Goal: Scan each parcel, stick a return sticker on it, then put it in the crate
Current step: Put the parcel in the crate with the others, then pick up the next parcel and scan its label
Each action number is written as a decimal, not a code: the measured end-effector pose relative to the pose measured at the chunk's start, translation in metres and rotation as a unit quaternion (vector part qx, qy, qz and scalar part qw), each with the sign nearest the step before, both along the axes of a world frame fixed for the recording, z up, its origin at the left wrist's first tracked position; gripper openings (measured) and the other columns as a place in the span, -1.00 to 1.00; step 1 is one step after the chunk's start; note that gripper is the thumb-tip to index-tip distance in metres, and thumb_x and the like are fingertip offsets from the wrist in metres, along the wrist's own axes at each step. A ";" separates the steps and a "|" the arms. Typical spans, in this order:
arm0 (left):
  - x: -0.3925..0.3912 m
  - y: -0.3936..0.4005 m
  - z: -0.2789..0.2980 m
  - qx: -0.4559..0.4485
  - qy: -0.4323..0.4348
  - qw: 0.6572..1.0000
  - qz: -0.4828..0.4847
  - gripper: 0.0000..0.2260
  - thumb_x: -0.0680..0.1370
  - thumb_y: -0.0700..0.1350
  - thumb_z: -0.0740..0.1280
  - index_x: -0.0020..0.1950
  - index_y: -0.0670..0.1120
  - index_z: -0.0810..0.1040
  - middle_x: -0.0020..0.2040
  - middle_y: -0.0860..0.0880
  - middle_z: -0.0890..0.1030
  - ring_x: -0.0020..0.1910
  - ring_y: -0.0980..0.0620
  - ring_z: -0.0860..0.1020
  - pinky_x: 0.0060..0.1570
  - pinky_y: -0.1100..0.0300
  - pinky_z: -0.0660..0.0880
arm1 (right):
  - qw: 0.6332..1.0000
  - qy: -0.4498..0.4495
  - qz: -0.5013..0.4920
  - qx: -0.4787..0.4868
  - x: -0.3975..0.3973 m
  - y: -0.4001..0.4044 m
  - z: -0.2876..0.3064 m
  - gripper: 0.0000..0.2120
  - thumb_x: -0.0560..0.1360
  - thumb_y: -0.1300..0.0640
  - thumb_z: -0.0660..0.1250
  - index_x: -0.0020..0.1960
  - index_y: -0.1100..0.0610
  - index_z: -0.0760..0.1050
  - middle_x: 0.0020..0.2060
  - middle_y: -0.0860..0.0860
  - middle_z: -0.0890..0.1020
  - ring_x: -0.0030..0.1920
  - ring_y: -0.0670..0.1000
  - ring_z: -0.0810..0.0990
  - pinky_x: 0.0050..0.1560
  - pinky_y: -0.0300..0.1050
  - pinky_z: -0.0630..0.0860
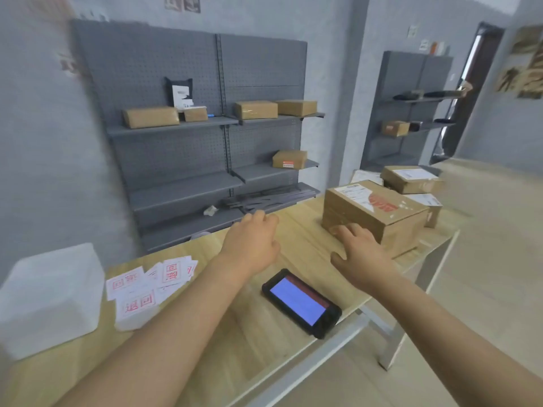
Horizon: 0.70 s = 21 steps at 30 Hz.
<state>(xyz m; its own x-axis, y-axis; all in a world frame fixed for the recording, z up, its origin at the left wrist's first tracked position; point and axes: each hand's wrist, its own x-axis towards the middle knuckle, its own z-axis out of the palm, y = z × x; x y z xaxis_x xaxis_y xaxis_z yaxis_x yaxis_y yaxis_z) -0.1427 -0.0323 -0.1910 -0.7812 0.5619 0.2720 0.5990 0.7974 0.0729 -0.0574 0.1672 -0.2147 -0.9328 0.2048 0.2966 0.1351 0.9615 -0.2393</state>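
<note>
Both arms outstretched over table [293,248]: left hand [252,240] relaxed, empty; right hand [360,251] spread, fingertips touching parcel [373,214].

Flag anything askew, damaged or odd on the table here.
The return stickers lie in a loose, overlapping fan beside the white crate, not stacked. The nearest parcel has a red mark on top that looks scuffed. Nothing is spilled.

Two bare forearms, no sleeves in view; the left hand [254,240] and right hand [360,252] wear no gloves, rings or watch.
</note>
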 end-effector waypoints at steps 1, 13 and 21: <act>-0.013 0.020 -0.001 0.000 -0.009 1.000 -0.010 -0.62 0.55 -0.05 0.20 0.36 -0.07 0.36 0.27 -0.08 0.42 0.25 -0.12 0.39 0.14 -0.01 0.42 | 1.000 0.004 -0.018 -0.001 -0.006 0.018 0.002 -0.53 0.50 0.03 0.25 0.40 0.04 0.31 0.26 0.05 0.41 0.24 0.11 0.37 0.21 0.00 0.42; -0.091 0.194 -0.023 0.061 -0.168 0.983 -0.043 -0.57 0.58 0.11 0.19 0.41 -0.02 0.34 0.32 -0.06 0.43 0.25 -0.08 0.45 0.18 0.00 0.45 | 0.987 0.042 -0.147 -0.047 -0.054 0.185 0.006 -0.62 0.50 0.02 0.24 0.30 0.02 0.41 0.26 0.04 0.42 0.29 0.10 0.32 0.23 0.05 0.40; -0.100 0.260 -0.047 0.196 -0.381 0.893 0.136 -0.30 0.55 0.33 0.06 0.47 -0.16 0.23 0.34 -0.15 0.47 0.25 -0.15 0.49 0.12 0.13 0.42 | 0.984 -0.044 -0.157 -0.076 -0.102 0.279 -0.011 -0.48 0.52 -0.14 0.20 0.39 0.10 0.33 0.31 0.10 0.45 0.34 0.15 0.33 0.25 0.05 0.31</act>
